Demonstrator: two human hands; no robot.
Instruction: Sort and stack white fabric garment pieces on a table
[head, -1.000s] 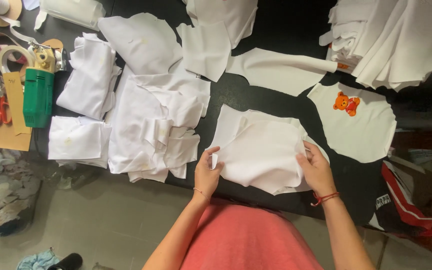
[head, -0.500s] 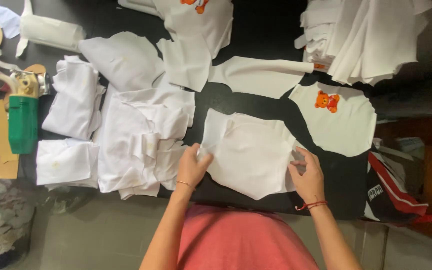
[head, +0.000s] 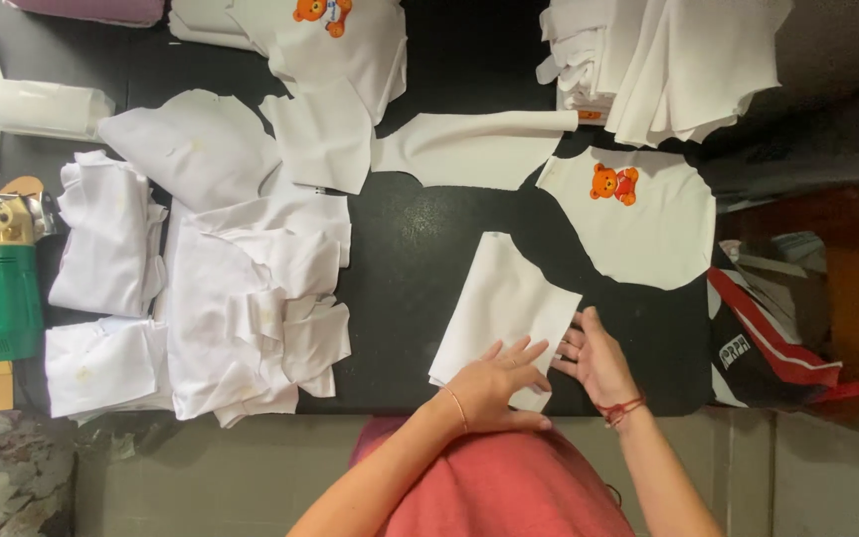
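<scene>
Folded white cloth (head: 502, 310) lies on black surface (head: 420, 268); left hand (head: 494, 383) flat upon it, right hand (head: 599, 360) open at its edge, neither grip closed.

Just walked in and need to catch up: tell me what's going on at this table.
A person in a red top presses a folded white fabric piece flat on the black table. The left hand lies on its near edge; the right hand rests at its right edge. A white cut panel with an orange bear print lies beyond, piles of white fabric pieces sit to the left, and a green tool is at the far left.
</scene>
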